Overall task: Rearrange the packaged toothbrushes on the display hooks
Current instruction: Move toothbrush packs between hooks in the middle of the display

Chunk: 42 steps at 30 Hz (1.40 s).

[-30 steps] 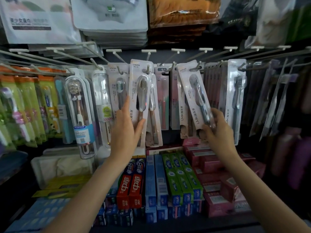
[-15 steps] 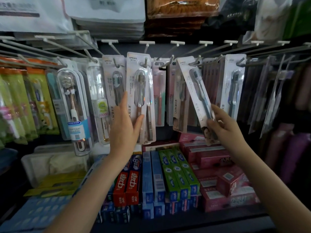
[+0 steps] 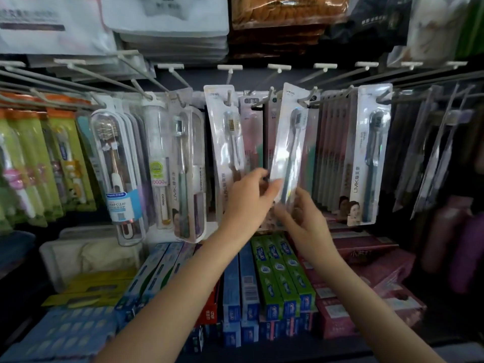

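Head view: a shop display is faced, with a row of white-tipped display hooks (image 3: pixel 279 68) jutting from a dark back panel, stacked soft goods in bags on the level above, and a shelf (image 3: pixel 392 348) of toothpaste boxes (image 3: pixel 281 279) below. To the left hang green-carded brushes (image 3: pixel 39 163) and clear-cased ones; to the right, a dense rank of dark packs.

The step in hand is judged to be the moving of one packaged toothbrush (image 3: pixel 288 142) between hooks. This silver-backed pack is held tilted in front of the middle hooks, its top near a hook tip; whether the hang hole is on a prong cannot be told. Its lower end is pinched by the right hand (image 3: pixel 301 218), fingers curled round the edge from below. The left hand (image 3: pixel 251 197) is raised just beside it, fingertips and thumb closed on the pack's lower left edge, though motion blur leaves that grip uncertain. A like pack with gold bristles (image 3: pixel 225 142) hangs just to the left, another dark-brushed one (image 3: pixel 369 158) further right.

The next move is thought to call for the hang hole to be lined up with the chosen prong and the pack slid back along it, steadied so that neighbouring packs are not knocked askew.
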{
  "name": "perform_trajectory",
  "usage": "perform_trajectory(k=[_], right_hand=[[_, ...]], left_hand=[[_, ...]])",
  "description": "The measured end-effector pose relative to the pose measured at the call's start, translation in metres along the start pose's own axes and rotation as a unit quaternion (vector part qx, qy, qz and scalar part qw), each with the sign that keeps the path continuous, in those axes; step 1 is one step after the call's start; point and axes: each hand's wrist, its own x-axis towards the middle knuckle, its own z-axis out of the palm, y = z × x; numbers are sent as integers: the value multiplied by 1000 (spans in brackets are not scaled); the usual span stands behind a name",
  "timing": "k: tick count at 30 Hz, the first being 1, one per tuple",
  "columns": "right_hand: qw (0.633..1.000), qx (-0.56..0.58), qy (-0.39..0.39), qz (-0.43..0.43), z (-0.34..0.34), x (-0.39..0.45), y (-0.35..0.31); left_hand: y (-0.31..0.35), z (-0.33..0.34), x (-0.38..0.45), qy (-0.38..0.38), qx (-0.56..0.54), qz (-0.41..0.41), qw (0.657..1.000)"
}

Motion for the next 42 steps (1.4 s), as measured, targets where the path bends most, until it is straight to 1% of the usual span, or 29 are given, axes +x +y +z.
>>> perform_trajectory(k=[1,2,3,5,6,9,12,14,17,22,27,33,35,38,42], right_hand=[[1000,-10,-13,-10,-2,1,2],[1000,-28,-9,-12,-6,4,6],[999,-45,17,-5,-11,7,11],[993,-74,92,13,-20,18,19],[990,-81,111,22,-20,26,23],[991,-61,95,70,-8,50,32],[990,-43,115,68,10,56,35],[991,-42,125,31,19,44,34],[995,-14,94,-17,31,28,19],[999,9,48,9,43,26,9],[998,22,51,19,47,20,15],[999,10,25,30,36,21,22],[999,-3,32,43,23,20,30],[995,-49,70,43,1,19,42],[992,-91,75,40,-14,21,46]], left_hand=[[-2,1,4,-4,5,-4,1000],[-5,1,8,0,24,-1,1000],[-8,-2,9,7,49,5,999],[-13,-11,11,18,103,15,994],[-15,-17,12,27,131,24,991],[-20,-30,19,56,190,46,979],[-25,-33,22,71,214,59,972],[-27,-31,21,69,213,58,973],[-32,-25,22,69,187,55,978],[-35,-21,20,79,177,81,978],[-37,-24,23,75,190,79,976],[-34,-22,21,66,195,78,975],[-33,-21,21,63,197,75,975],[-33,-21,21,62,188,66,978],[-25,-13,16,42,185,59,980]])
